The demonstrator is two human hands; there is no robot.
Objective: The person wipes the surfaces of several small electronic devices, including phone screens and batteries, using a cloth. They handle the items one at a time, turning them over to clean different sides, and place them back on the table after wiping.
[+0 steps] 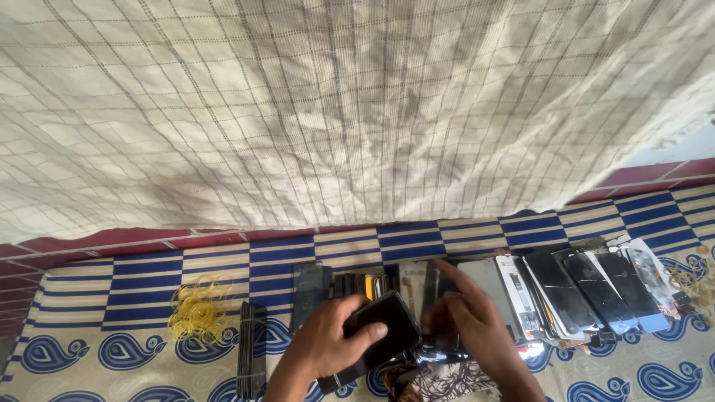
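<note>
Low in the head view, near the bottom edge, the left hand [328,344] grasps a black phone [380,329], thumb lying across its glossy face and fingers curled beneath. This phone is a flat dark rectangle with rounded corners, tilted so one corner points up and to the right, held just above the mat [112,298]. Beside it, the right hand [477,327] is loosely spread, index finger stretched forward to touch the row of screens [566,290]; it grips nothing. That row of dark glass panels, overlapping like tiles, runs off to the right, some with pale backing or edges. Between the hands and farther back, more dark slabs [357,286] stand on edge. Left of them, a thin black stack [251,350] lies flat, and a heap of yellow rubber bands [197,309] sits just beyond it. Underneath, the mat shows blue and cream stripes with paisley shapes. Above hangs a cream checked cloth [335,112].
</note>
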